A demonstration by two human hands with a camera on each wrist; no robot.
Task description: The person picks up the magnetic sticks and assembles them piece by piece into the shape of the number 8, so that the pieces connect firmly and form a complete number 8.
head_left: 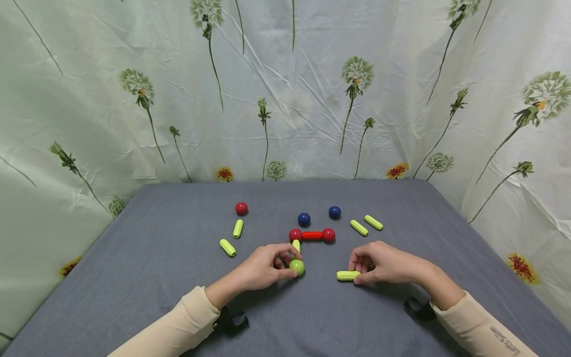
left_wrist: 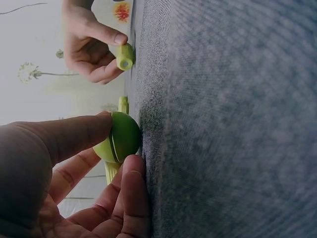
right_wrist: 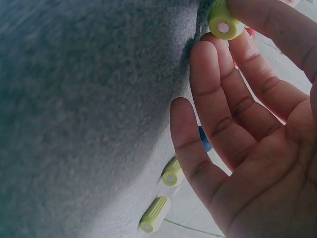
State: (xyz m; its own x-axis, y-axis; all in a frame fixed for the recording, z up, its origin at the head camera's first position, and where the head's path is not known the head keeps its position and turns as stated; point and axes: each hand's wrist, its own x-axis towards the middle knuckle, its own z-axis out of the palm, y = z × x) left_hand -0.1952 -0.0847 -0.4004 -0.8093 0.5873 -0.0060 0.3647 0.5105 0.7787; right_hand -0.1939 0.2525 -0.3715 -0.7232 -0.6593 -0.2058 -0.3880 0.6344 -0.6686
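My left hand (head_left: 264, 267) pinches a green ball (head_left: 296, 267) between thumb and fingers, low over the cloth. A yellow-green rod (head_left: 296, 246) runs from the ball toward a red ball (head_left: 295, 235), which joins a red rod (head_left: 312, 236) with another red ball (head_left: 328, 235) at its right end. In the left wrist view a dark seam crosses the green ball (left_wrist: 121, 139). Farther right, my right hand (head_left: 384, 263) holds a loose yellow-green rod (head_left: 347, 275) lengthwise, its left part sticking out. The right wrist view shows a pale round disc in the end of this rod (right_wrist: 225, 22).
Two blue balls (head_left: 304, 219) lie behind the joined pieces. Two yellow-green rods (head_left: 359, 227) rest at the back right. On the left are two more yellow-green rods (head_left: 228, 247) and a red ball (head_left: 241, 208). A flowered curtain (head_left: 308, 89) borders the grey cloth-covered table (head_left: 178, 208).
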